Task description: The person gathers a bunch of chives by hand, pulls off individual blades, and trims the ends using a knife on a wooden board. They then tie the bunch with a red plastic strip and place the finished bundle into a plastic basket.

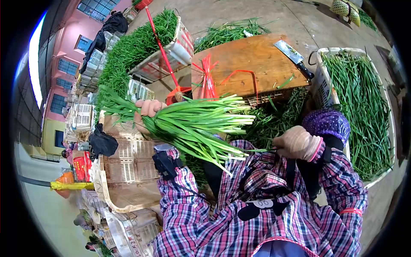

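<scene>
My left hand (147,112) is wrapped round the leafy part of a bunch of garlic chives (195,122). The pale stem ends fan out to the right. In a beige knit glove, my right hand (296,143) is closed over my lap, its fingertips pinching a thin green blade (259,150) that stretches toward the bunch. Beyond the bunch stands a wooden board (239,60) bearing a bundle of red ties (208,77) and a cleaver (291,55) with a black handle.
A white crate (323,90) of long green leaves stands at right. An open beige crate (102,184) sits at left, a black bag (102,141) over its rim. Another crate (182,45) and heaped greens (122,55) lie behind. A red-handled dustpan (177,92) leans nearby.
</scene>
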A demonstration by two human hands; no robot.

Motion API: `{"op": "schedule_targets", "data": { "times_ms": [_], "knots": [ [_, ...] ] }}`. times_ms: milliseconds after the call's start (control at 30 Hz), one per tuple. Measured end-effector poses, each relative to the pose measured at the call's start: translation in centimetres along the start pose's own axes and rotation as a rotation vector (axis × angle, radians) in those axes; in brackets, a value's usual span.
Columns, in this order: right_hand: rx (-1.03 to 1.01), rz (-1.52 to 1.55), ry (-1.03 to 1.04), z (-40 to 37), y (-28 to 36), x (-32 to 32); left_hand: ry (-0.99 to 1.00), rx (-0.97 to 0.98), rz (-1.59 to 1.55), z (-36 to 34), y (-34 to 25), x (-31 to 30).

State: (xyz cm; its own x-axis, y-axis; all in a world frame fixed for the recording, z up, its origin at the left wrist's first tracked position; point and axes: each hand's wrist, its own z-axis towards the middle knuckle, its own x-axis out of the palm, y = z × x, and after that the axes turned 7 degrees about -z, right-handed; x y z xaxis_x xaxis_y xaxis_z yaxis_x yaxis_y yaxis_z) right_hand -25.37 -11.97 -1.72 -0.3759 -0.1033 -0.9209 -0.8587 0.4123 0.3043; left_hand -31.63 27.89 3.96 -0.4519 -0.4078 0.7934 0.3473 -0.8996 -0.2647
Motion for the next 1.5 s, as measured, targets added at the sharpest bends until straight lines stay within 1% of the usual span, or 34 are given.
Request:
{"op": "schedule_targets", "data": {
  "times_ms": [33,67,133,167,200,267,300,367,400,467,500,533,567,600,633,667,700,800,867,933,1000,1033,1067,1133,1167,1200,1267,1333,1400,1433,1467,1500],
  "knots": [
    [0.143,-0.136,0.124,-0.2,-0.4,0.4,0.001,0.008,-0.031,0.0,0.2,0.7],
    [0.218,-0.240,0.169,-0.4,-0.8,0.4,-0.002,0.010,-0.030,-0.1,0.0,0.6],
    [0.240,-0.150,0.028,-1.6,-1.4,0.1,0.043,0.044,-0.009,0.0,-0.6,0.6],
    [0.170,0.030,-0.220,-1.8,-1.5,0.1,0.117,-0.013,0.010,0.2,-1.4,-0.3],
    [0.170,0.035,-0.219,-1.7,-0.9,-0.8,0.114,-0.017,0.011,0.4,-1.1,-0.2],
    [0.167,0.374,-0.448,-0.5,1.1,-3.4,0.221,-0.005,-0.113,0.7,-0.2,-0.3],
    [0.170,0.377,-0.451,0.3,1.5,-3.8,0.265,-0.034,-0.109,1.0,0.1,0.0],
    [0.098,0.471,-0.579,2.2,1.9,-3.9,0.279,-0.029,-0.121,1.3,1.1,0.7],
    [0.087,0.452,-0.609,3.0,1.9,-3.6,0.292,-0.019,-0.135,1.3,1.6,1.1],
    [0.097,0.544,-0.598,3.7,2.3,-3.3,0.280,-0.008,-0.151,1.3,2.1,1.6],
    [0.070,0.609,-0.631,3.9,2.4,-2.8,0.264,0.001,-0.152,1.3,2.2,2.0],
    [0.068,0.610,-0.629,4.0,2.5,-2.4,0.249,0.009,-0.153,1.2,2.2,2.3],
    [0.146,0.869,-0.515,4.0,2.7,-2.1,0.202,0.017,-0.109,0.8,1.9,2.7],
    [0.227,1.125,-0.393,3.9,3.0,-1.9,0.202,0.014,-0.112,1.0,1.8,2.6],
    [0.248,1.331,-0.379,3.7,3.4,-1.7,0.280,-0.022,-0.148,1.3,1.9,2.6],
    [0.238,1.381,-0.363,4.0,3.2,-0.7,0.359,-0.058,-0.186,1.6,2.0,2.5],
    [0.230,1.462,-0.377,4.1,3.5,-0.1,0.411,-0.102,-0.135,2.1,1.7,2.6],
    [0.221,1.774,-0.381,4.6,4.3,1.4,0.322,-0.054,-0.012,1.8,2.0,4.7],
    [0.194,1.838,-0.405,5.1,4.5,2.3,0.320,-0.077,0.014,1.8,1.7,5.2],
    [0.176,1.874,-0.382,5.9,4.5,3.5,0.318,-0.104,0.043,1.8,1.8,5.3],
    [-0.060,2.032,-0.397,6.5,5.3,3.2,0.355,-0.050,-0.029,1.8,2.3,5.2],
    [-0.124,1.996,-0.373,6.5,5.6,2.6,0.388,-0.035,-0.046,2.0,2.3,5.0],
    [-0.250,2.062,-0.408,7.3,6.1,2.8,0.389,-0.037,-0.046,1.9,2.3,4.8],
    [-0.114,2.013,-0.450,7.6,6.7,2.4,0.397,-0.063,-0.057,1.7,2.5,4.9],
    [-0.143,2.077,-0.376,8.2,6.6,3.0,0.391,-0.085,-0.029,1.6,2.6,5.0],
    [-0.145,2.076,-0.377,8.2,6.5,3.1,0.393,-0.085,-0.028,1.8,2.4,4.8],
    [-0.138,2.008,-0.430,8.3,6.5,3.0,0.494,-0.167,-0.106,2.3,1.6,3.8],
    [-0.147,2.054,-0.408,8.6,6.4,3.6,0.496,-0.178,-0.105,2.2,1.3,3.7],
    [-0.066,2.034,-0.465,7.6,6.9,2.5,0.418,-0.074,-0.074,1.7,1.9,4.4],
    [-0.046,2.067,-0.470,6.8,7.0,1.4,0.386,-0.035,-0.106,1.6,2.5,4.9],
    [-0.045,2.067,-0.467,6.8,7.0,1.3,0.384,-0.033,-0.105,1.6,2.6,5.0],
    [-0.071,1.985,-0.494,6.7,6.9,1.3,0.367,-0.022,-0.104,1.6,2.6,5.2]
  ]
}}
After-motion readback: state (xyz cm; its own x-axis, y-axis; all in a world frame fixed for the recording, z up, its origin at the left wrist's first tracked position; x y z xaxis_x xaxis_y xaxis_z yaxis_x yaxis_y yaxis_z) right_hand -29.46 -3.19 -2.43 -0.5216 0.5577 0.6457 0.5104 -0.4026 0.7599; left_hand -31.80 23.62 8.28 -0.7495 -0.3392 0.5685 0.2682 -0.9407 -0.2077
